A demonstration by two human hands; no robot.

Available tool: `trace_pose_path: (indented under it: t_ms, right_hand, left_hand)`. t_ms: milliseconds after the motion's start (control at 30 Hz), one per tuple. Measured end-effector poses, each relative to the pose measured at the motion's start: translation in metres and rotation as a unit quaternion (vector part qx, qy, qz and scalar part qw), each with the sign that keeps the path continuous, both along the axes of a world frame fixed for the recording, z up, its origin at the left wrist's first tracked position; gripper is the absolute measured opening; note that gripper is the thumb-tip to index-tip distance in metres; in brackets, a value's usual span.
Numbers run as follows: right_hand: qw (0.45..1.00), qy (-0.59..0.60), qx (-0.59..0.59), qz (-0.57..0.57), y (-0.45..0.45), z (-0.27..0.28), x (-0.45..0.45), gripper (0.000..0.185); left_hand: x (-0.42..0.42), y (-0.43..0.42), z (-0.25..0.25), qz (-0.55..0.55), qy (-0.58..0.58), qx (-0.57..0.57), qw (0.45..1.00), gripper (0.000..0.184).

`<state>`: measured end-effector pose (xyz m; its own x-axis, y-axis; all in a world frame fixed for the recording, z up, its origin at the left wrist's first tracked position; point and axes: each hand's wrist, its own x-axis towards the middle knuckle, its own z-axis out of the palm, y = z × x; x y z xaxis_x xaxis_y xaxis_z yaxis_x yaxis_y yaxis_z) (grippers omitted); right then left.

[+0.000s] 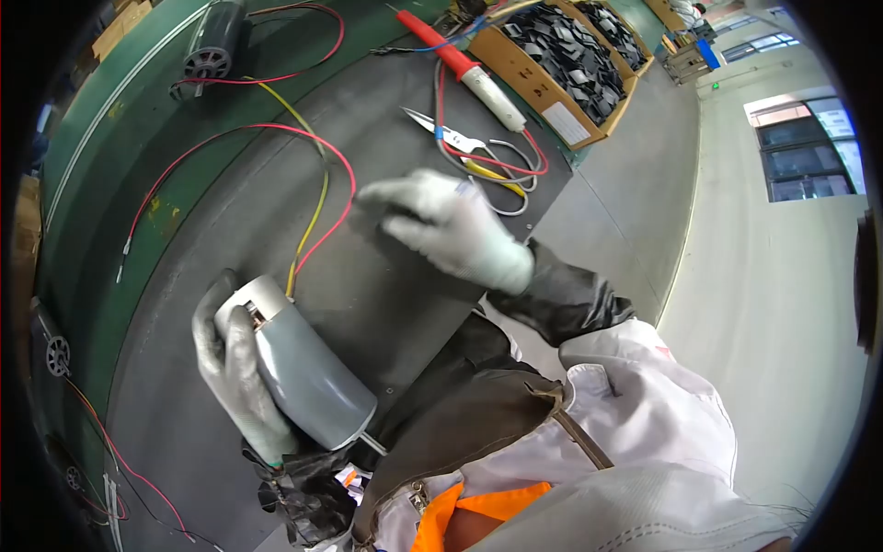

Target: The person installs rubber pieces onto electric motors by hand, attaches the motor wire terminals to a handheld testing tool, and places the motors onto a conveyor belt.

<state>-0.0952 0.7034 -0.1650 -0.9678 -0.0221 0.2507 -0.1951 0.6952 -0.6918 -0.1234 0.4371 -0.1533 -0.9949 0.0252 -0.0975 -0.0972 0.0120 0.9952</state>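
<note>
A grey cylindrical electric motor lies at a slant on the dark mat near my body, its shaft pointing toward me. My left hand, in a white glove with grey, worn-looking fingers, is wrapped around the motor's far white end, beside an opening with copper-coloured parts. From that end a red lead and a yellow lead run out over the mat. Above the mat, right of the leads, hovers my gloved right hand. Its fingers are stretched and apart, slightly blurred, with nothing visible in them.
Scissors and a red-and-white probe-like tool with a coiled cable lie beyond my right hand. A cardboard box of small dark pieces stands at the back right. Another motor sits on the green surface, with more at far left.
</note>
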Motion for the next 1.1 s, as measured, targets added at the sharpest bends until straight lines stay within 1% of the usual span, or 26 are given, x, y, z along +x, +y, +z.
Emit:
trace_pose_path:
  t_ms: [33,67,100,133,167,200,267,300,333,367,400,433,467,500,533,567,633,667,700,767,800,867,900,967,1033,1100]
  right_hand:
    - [0.998,-0.067,-0.014,0.015,-0.014,-0.001,-0.004,0.037]
    - [0.999,-0.017,-0.009,0.034,-0.023,-0.011,-0.008,0.036]
    - [0.999,-0.018,-0.021,0.044,-0.028,-0.012,-0.012,0.036]
    - [0.998,0.037,0.036,0.042,-0.029,-0.014,-0.015,0.032]
    - [0.991,0.09,0.087,0.041,-0.031,-0.016,-0.018,0.029]
    - [0.99,0.097,0.096,0.028,-0.032,-0.016,-0.022,0.025]
    - [0.996,0.088,0.008,0.025,-0.037,-0.003,-0.025,0.022]
    - [0.994,0.067,-0.083,0.014,-0.041,0.002,-0.026,0.019]
    - [0.97,-0.066,-0.235,-0.006,-0.044,0.018,-0.023,0.019]
    - [0.907,-0.197,-0.372,-0.027,-0.047,0.034,-0.02,0.019]
    - [0.904,-0.199,-0.377,-0.019,-0.048,0.038,-0.019,0.019]
    - [0.86,-0.239,-0.451,0.006,-0.049,0.041,-0.019,0.019]
    - [0.809,-0.275,-0.518,0.03,-0.051,0.042,-0.019,0.02]
    - [0.81,-0.272,-0.519,0.038,-0.056,0.044,-0.018,0.02]
    - [0.771,-0.327,-0.546,0.019,-0.062,0.046,-0.014,0.02]
    - [0.735,-0.376,-0.564,0.004,-0.065,0.05,-0.014,0.021]
    - [0.68,-0.368,-0.632,0.055,-0.072,0.043,-0.012,0.023]
    - [0.682,-0.392,-0.614,0.062,-0.073,0.044,-0.015,0.024]
    - [0.709,-0.367,-0.591,0.114,-0.074,0.039,-0.018,0.028]
    - [0.768,-0.341,-0.533,0.098,-0.08,0.051,-0.019,0.028]
    - [0.769,-0.342,-0.528,0.112,-0.084,0.05,-0.019,0.028]
    - [0.873,-0.244,-0.417,0.07,-0.09,0.047,-0.02,0.027]
    - [0.873,-0.246,-0.413,0.077,-0.091,0.049,-0.022,0.027]
    - [0.875,-0.254,-0.407,0.06,-0.093,0.052,-0.021,0.027]
    - [0.885,-0.257,-0.382,0.073,-0.092,0.05,-0.024,0.028]
    - [0.894,-0.263,-0.352,0.091,-0.092,0.052,-0.029,0.028]
  left_hand:
    - [0.001,-0.001,-0.006,0.016,0.013,0.022,1.0,0.039]
    - [0.001,-0.005,-0.012,0.008,0.027,0.022,0.999,0.039]
    - [0.0,-0.011,-0.016,0.003,0.041,0.019,0.999,0.039]
    - [-0.002,-0.009,-0.014,0.011,0.049,0.011,0.999,0.038]
    - [0.002,-0.006,-0.003,0.022,0.014,0.005,1.0,0.037]
    - [0.002,-0.006,0.001,0.017,0.004,-0.021,1.0,0.037]
    - [0.0,-0.012,-0.01,0.024,-0.001,-0.046,0.999,0.037]
    - [-0.002,-0.014,-0.021,0.035,0.01,-0.042,0.998,0.038]
    - [-0.002,-0.016,-0.024,0.036,0.036,-0.053,0.997,0.039]
    - [-0.002,-0.016,-0.025,0.035,0.066,-0.062,0.995,0.039]
    - [-0.002,-0.016,-0.026,0.04,0.085,-0.067,0.993,0.04]
    - [-0.002,-0.016,-0.022,0.036,0.14,-0.106,0.984,0.042]
    - [-0.004,-0.015,-0.02,0.037,0.234,-0.175,0.956,0.045]
    - [-0.007,-0.012,-0.017,0.039,0.326,-0.239,0.914,0.048]
    - [-0.006,-0.009,-0.012,0.008,0.337,-0.237,0.911,0.053]
    - [-0.011,-0.011,-0.007,-0.051,0.367,-0.266,0.89,0.045]
    - [-0.012,-0.01,-0.012,-0.071,0.357,-0.224,0.904,0.035]
    - [-0.013,-0.011,-0.015,-0.056,0.362,-0.228,0.902,0.029]
    - [-0.015,-0.012,-0.013,-0.061,0.368,-0.215,0.902,0.028]
    - [-0.014,-0.012,-0.015,-0.044,0.375,-0.198,0.904,0.026]
    - [-0.013,-0.013,-0.012,-0.045,0.361,-0.215,0.907,0.023]
    - [-0.014,-0.014,-0.017,-0.044,0.35,-0.214,0.911,0.022]
    - [-0.013,-0.015,-0.019,-0.044,0.332,-0.215,0.918,0.022]
    - [-0.011,-0.016,-0.021,-0.042,0.337,-0.21,0.917,0.023]
    - [-0.011,-0.017,-0.022,-0.035,0.34,-0.202,0.918,0.023]
    - [-0.009,-0.019,-0.02,-0.035,0.337,-0.195,0.92,0.018]
